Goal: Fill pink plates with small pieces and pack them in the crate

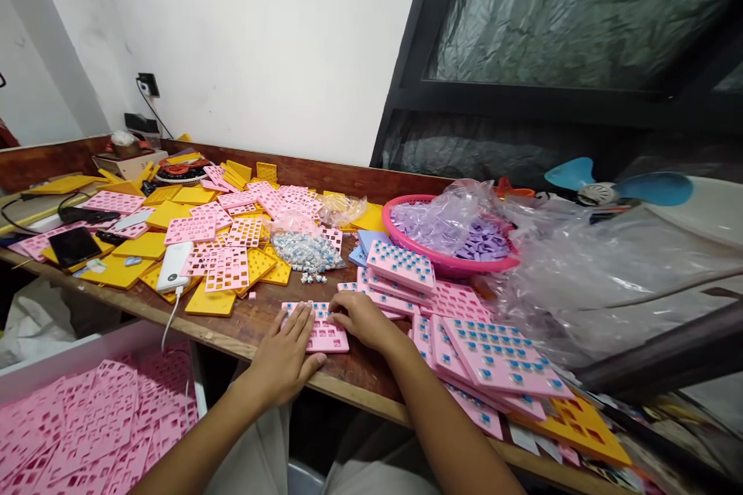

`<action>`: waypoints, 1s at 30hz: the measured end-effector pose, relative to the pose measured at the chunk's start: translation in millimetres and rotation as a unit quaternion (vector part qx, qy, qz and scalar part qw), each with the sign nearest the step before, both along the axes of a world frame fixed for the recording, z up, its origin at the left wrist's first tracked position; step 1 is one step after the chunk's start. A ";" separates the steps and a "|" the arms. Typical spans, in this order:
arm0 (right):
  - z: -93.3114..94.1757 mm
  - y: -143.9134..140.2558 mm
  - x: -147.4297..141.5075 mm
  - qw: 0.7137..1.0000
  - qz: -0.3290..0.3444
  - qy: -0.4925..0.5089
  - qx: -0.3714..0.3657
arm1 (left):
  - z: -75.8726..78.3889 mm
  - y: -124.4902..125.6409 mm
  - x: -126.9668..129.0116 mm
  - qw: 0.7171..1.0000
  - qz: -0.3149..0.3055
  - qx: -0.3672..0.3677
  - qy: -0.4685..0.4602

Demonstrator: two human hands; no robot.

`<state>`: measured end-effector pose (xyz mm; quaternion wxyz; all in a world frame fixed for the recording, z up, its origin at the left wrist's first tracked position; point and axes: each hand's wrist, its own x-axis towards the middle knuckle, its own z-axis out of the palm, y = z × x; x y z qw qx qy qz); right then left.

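Observation:
A pink keyboard plate (326, 339) with square holes lies on the table edge in front of me, with a few blue-topped switches in its upper rows. My left hand (293, 344) rests flat over its left side, fingers stretched and thumb apart. At its upper right corner is my right hand (363, 317), fingers bent and thumb close to the index finger; whatever is between the fingertips is hidden. Just beyond the plate, loose switches (313, 277) lie beside a clear bag of switches (307, 250).
Pink plates fitted with blue switches (505, 356) are stacked at my right. Behind them sits a pink basket (464, 269) of purple pieces. Yellow and pink plates (226, 267), a white power bank (174, 267) and a phone (73, 246) cover the left. Below, a bin (200, 394) holds pink plates.

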<state>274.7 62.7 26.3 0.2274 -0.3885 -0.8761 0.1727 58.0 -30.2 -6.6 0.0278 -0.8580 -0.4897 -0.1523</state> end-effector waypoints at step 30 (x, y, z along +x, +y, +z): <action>0.6 -4.3 -7.9 0.999 -0.024 -0.030 0.019 | 32.0 110.9 -28.3 0.973 0.014 -0.041 -0.225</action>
